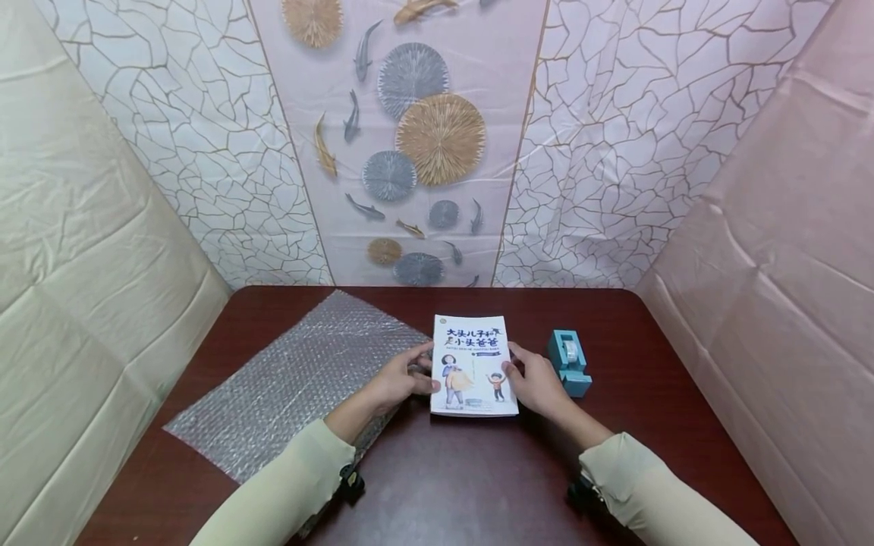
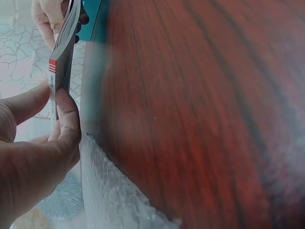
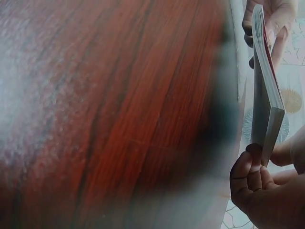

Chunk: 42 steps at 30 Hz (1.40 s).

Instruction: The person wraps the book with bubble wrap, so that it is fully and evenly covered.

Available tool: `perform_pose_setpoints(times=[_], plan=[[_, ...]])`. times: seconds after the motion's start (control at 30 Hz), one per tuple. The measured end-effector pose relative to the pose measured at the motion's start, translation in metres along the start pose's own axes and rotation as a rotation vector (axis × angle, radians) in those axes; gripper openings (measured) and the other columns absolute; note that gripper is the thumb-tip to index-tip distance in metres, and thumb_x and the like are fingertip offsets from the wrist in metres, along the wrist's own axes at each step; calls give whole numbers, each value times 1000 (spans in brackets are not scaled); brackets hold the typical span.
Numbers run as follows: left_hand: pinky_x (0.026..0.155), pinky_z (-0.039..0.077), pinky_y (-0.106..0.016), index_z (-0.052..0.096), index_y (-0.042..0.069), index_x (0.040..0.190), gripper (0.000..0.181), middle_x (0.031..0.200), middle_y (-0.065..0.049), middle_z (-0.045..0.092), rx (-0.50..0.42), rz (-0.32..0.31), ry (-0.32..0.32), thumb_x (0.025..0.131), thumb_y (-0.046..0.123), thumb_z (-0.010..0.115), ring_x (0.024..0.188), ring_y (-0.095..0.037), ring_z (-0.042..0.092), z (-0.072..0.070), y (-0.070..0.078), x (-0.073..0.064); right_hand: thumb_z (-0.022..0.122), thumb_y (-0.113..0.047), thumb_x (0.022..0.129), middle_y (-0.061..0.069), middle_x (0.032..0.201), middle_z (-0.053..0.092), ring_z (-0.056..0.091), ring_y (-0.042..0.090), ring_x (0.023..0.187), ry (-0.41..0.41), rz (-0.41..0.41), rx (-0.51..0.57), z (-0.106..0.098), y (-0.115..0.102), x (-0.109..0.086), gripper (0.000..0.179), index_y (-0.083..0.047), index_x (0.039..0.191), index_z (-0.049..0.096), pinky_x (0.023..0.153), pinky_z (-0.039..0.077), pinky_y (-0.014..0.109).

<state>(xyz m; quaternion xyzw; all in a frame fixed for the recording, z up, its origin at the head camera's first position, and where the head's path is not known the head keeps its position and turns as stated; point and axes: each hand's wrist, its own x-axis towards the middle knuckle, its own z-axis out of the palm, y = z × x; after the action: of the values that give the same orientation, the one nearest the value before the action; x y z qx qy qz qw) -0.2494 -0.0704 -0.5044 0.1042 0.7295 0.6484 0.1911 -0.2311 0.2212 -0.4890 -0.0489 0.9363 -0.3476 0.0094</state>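
A white paperback book (image 1: 474,379) with cartoon figures and blue lettering on its cover is held up off the table between both hands. My left hand (image 1: 399,379) pinches its left edge, thumb on the cover side and fingers underneath. At the opposite edge my right hand (image 1: 539,381) grips it the same way. The left wrist view shows the book's spine (image 2: 52,88) with red stripes, near the left thumb. In the right wrist view the page edges (image 3: 267,71) face the camera, and the right fingers (image 3: 248,176) curl beneath the book.
A sheet of bubble wrap (image 1: 287,379) lies flat on the left of the dark red wooden table (image 1: 437,485), partly under the left forearm. To the right of the right hand stands a teal tape dispenser (image 1: 570,364) with a roll in it. Patterned cloth (image 1: 587,152) walls enclose the table.
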Motion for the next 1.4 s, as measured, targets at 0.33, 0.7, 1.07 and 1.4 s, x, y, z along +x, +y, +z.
perform_pose_setpoints(times=[0.33, 0.7, 1.07, 1.4], plan=[[82, 59, -25, 38, -1, 169, 89, 125, -22, 64, 3, -18, 8, 91, -8, 81, 97, -18, 69, -2, 0, -3, 61, -13, 112, 21, 124, 77, 66, 23, 93, 2, -36, -3, 1, 1, 0, 53, 6, 160, 51, 83, 51, 37], [86, 60, -25, 41, -1, 167, 87, 124, -19, 63, -34, -22, 22, 90, -8, 80, 97, -15, 68, -7, 0, -8, 57, -9, 113, 28, 149, 68, 67, 30, 118, 7, -62, 21, 6, 1, 0, 50, 6, 160, 52, 105, 56, 50], [84, 61, -25, 43, 1, 167, 85, 123, -18, 64, -56, -33, 44, 91, -9, 79, 96, -17, 66, -11, -2, -9, 57, -8, 112, 27, 147, 70, 68, 29, 110, -16, -52, 25, 6, -4, 1, 51, 5, 162, 50, 90, 52, 39], [84, 62, -26, 41, -1, 167, 86, 124, -21, 66, -67, -25, 33, 90, -11, 78, 97, -17, 68, -17, -3, -13, 60, -9, 111, 20, 127, 77, 66, 25, 98, -44, -32, 67, 7, -5, 0, 53, 0, 163, 51, 80, 50, 32]])
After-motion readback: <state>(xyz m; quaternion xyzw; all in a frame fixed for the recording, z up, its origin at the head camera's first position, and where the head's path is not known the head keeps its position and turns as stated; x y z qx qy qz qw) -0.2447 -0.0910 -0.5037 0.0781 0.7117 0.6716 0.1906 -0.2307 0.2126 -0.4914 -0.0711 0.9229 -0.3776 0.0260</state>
